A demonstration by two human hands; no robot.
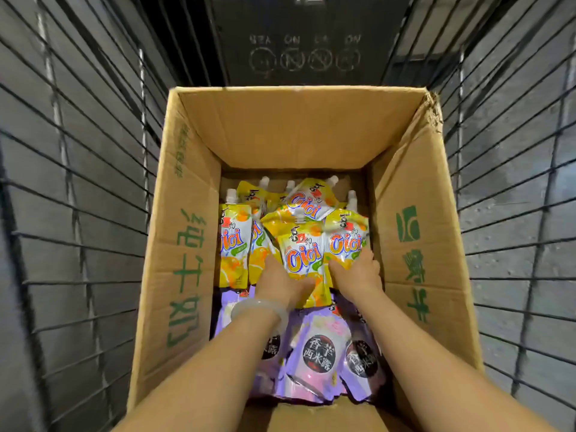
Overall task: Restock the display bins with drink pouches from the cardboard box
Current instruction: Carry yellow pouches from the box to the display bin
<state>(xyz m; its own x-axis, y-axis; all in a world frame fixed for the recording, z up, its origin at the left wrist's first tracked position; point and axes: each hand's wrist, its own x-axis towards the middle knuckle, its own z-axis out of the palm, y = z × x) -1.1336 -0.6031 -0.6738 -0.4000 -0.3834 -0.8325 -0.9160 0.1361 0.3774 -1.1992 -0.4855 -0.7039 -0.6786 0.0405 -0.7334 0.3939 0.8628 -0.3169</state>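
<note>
Both hands reach into the box (199,213). Left hand (280,280) and right hand (358,275) each grasp a yellow pouch (304,251), fingers curled beneath; purple pouches (318,357) lie behind the fingers.

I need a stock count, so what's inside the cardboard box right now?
Inside the cardboard box: yellow drink pouches at the far end, purple pouches nearer. The left hand and right hand grip yellow ones. Any lower layers are covered.
</note>
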